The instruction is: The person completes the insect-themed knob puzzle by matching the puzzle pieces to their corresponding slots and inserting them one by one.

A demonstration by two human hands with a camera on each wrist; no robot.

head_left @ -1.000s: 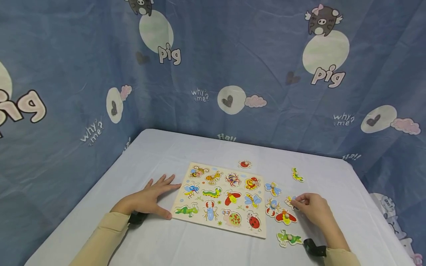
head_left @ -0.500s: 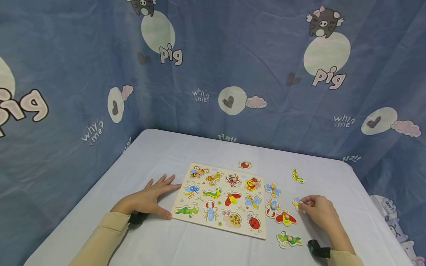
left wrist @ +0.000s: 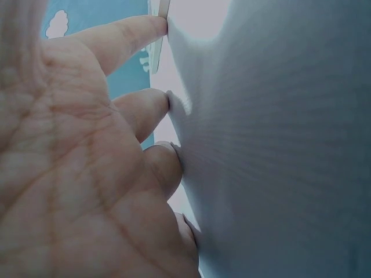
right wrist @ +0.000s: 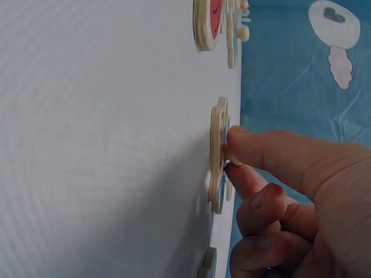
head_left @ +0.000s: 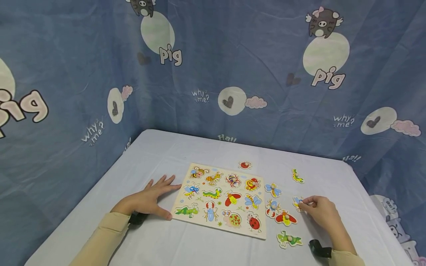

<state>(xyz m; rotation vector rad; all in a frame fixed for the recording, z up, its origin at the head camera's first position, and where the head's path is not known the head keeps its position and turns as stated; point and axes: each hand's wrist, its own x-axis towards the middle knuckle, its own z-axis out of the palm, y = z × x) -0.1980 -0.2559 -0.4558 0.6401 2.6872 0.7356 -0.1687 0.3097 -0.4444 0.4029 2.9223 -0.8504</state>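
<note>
My right hand (head_left: 321,211) pinches the small knob of a blue-and-yellow insect puzzle piece (head_left: 297,203) between thumb and fingertips. In the right wrist view this puzzle piece (right wrist: 217,156) stands edge-on at the tabletop, its face partly hidden by my fingers. My left hand (head_left: 151,197) lies spread on the white cloth, thumb and index fingertip touching the left edge of the wooden puzzle board (head_left: 217,224). Along its top row, the board carries knobbed insect pieces, such as a bee (head_left: 198,172) and a spider (head_left: 233,180). The left wrist view shows the palm and spread fingers (left wrist: 127,43).
Loose pieces lie right of the board: a blue-winged bee (head_left: 273,190), a stag beetle (head_left: 273,208), a red-winged bug (head_left: 286,218), a grasshopper (head_left: 289,239) and a caterpillar (head_left: 297,176). Behind the board is a ladybug (head_left: 244,164). A blue curtain (head_left: 186,122) hangs around the table.
The right hand has shifted a little to the right, taking the blue-and-yellow piece with it, and the piece has turned. My left hand and the board have stayed put.
</note>
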